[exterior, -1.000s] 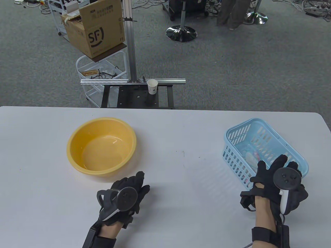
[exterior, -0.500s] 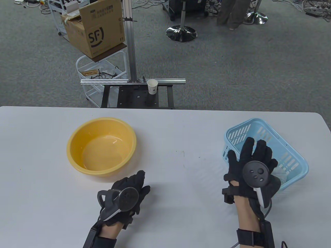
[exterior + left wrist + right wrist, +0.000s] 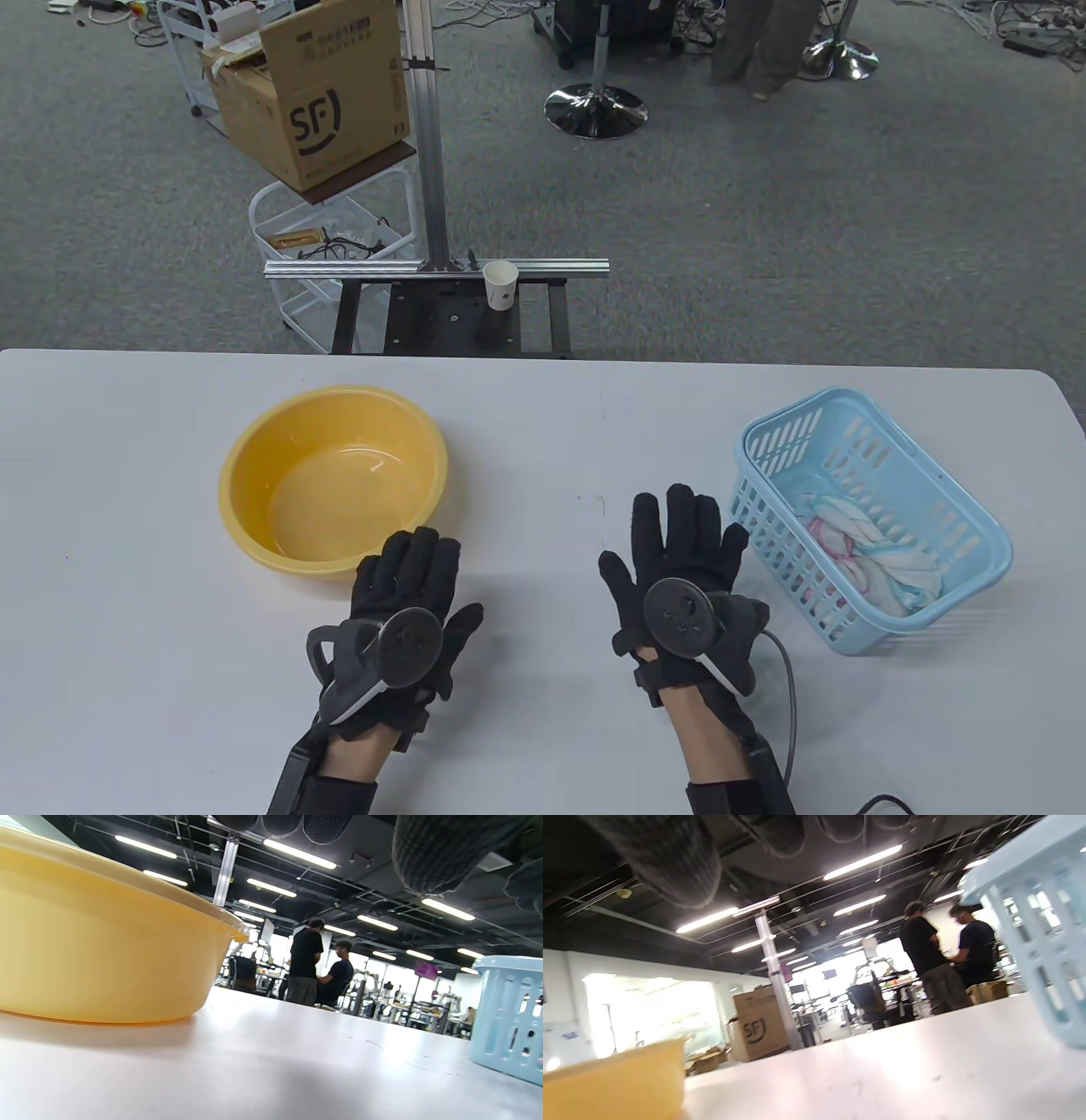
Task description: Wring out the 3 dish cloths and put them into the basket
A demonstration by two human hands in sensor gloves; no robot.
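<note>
1. The dish cloths (image 3: 861, 543), a crumpled white, pink and pale blue heap, lie inside the light blue basket (image 3: 976, 518) at the right of the table view.
2. The basket stands on the white counter (image 3: 543, 424).
3. The right hand (image 3: 679, 577) lies just left of the basket, palm down, fingers straight and spread, holding nothing.
4. The left hand (image 3: 407, 603) lies at lower centre-left, fingers extended, empty, its fingertips near the yellow basin (image 3: 254, 458).
5. The basin holds a little water.
</note>
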